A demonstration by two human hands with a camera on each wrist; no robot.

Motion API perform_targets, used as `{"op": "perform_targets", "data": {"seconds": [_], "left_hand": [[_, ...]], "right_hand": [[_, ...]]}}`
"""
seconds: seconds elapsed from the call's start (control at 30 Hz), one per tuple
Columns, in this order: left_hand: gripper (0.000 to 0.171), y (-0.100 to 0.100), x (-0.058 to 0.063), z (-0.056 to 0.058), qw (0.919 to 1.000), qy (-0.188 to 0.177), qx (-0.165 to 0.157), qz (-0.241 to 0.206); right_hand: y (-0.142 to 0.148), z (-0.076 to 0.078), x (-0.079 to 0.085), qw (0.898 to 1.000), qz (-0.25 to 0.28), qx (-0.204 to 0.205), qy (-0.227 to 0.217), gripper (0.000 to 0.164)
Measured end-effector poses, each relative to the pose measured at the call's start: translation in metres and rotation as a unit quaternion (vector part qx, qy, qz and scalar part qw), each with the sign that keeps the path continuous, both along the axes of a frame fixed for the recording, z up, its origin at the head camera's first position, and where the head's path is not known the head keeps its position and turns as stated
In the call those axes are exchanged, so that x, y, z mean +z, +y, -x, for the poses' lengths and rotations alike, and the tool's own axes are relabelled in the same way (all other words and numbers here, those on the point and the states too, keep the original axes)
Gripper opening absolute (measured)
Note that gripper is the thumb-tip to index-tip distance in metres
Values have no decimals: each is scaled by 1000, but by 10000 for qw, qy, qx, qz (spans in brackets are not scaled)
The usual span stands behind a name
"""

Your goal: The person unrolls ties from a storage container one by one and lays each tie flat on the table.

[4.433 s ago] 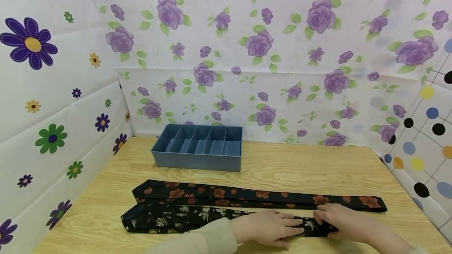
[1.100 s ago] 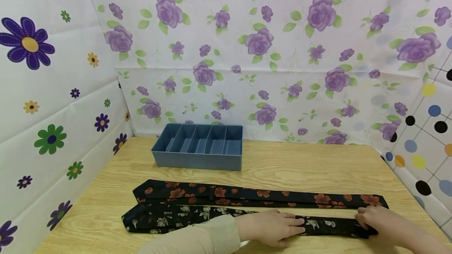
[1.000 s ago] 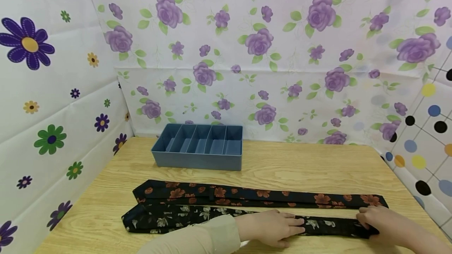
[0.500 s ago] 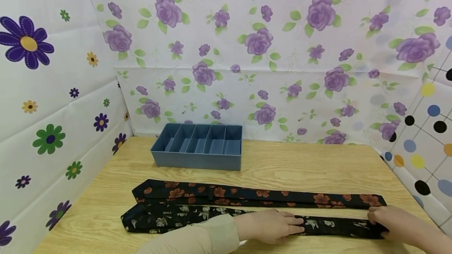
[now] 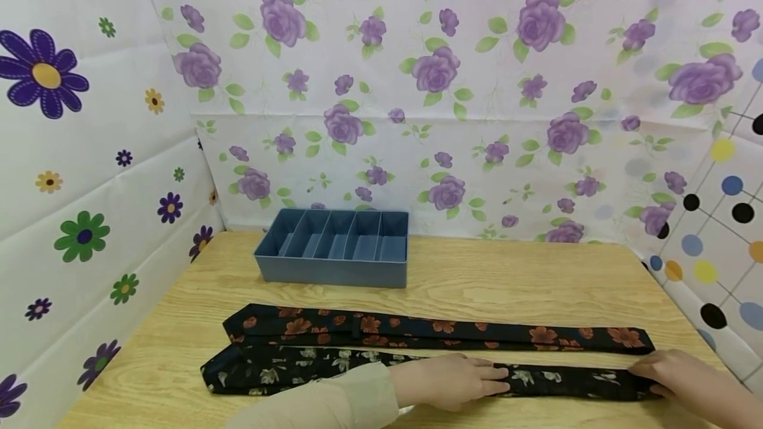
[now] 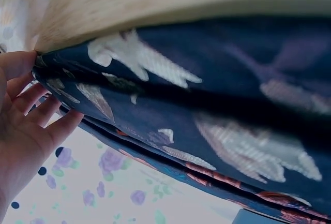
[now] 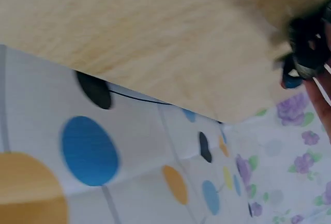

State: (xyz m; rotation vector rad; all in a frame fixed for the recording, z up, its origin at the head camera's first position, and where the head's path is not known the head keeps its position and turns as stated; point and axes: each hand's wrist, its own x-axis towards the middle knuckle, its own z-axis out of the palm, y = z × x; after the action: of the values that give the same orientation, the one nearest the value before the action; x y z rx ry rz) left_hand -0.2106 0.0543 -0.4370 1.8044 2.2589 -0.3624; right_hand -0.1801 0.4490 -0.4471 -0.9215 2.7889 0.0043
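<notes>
Nearest to me lies a black necktie with pale flowers (image 5: 557, 381), stretched across the table and folded over at its wide left end. My left hand (image 5: 448, 381) rests flat on its middle, fingers straight; in the left wrist view those fingers (image 6: 44, 113) lie along the cloth. At the tie's right end, my right hand (image 5: 685, 379) holds the tip with curled fingers. The right wrist view catches only a piece of this hand (image 7: 323, 97) and dark, bunched cloth (image 7: 310, 45). Just behind, a dark necktie with orange flowers (image 5: 444, 328) lies parallel, untouched.
A blue-grey box (image 5: 334, 270) with several compartments stands at the back left of the wooden table (image 5: 524, 277). Flower-printed sheets hang behind (image 5: 501, 85) and on the left; a dotted sheet (image 5: 715, 243) closes the right side.
My right hand has moved to the right with the black tie's end, so a longer stretch of it now shows. My left hand has stayed on the middle. The orange-flowered tie lies as before.
</notes>
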Motion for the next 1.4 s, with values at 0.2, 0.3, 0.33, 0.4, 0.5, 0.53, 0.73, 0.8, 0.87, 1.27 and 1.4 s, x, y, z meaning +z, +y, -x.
{"op": "perform_targets", "data": {"seconds": [0.2, 0.3, 0.33, 0.4, 0.5, 0.53, 0.73, 0.8, 0.87, 1.27, 1.4], "left_hand": [[53, -4, 1, -1, 10000, 29, -40, -23], [54, -6, 1, -1, 9998, 149, -135, -7], [55, -6, 0, -1, 9997, 198, -165, 5], [56, -8, 0, -1, 9994, 258, -211, 26], [56, -10, 0, -1, 9995, 238, -213, 26], [56, -11, -1, -1, 9995, 219, -209, 24], [56, -15, -2, 0, 10000, 23, -85, 19], [57, -16, -3, 0, 10000, 4, -45, 41], [57, -17, -4, 1, 9999, -108, 59, 91], [59, -26, -12, 8, 9963, -824, 206, 86], [59, -31, -11, 10, 9953, -971, 62, -31]], "right_hand": [[16, -9, -15, 9919, -562, 601, 965, 42], [27, -15, -27, 9718, -775, 1108, 1933, 81], [30, -16, -31, 9637, -775, 1228, 2242, 93], [34, -18, -38, 9587, -649, 1198, 2497, 103], [37, -23, -49, 9672, -418, 737, 2396, 97], [37, -24, -53, 9716, -304, 559, 2280, 95], [34, -32, -72, 9740, 346, 213, 2227, 99], [34, -33, -76, 9676, 462, 310, 2462, 101], [33, -33, -78, 9638, 610, 344, 2571, 101], [34, -32, -74, 9642, 159, 183, 2639, 101], [33, -28, -66, 9839, -223, -163, 1763, 87]]}}
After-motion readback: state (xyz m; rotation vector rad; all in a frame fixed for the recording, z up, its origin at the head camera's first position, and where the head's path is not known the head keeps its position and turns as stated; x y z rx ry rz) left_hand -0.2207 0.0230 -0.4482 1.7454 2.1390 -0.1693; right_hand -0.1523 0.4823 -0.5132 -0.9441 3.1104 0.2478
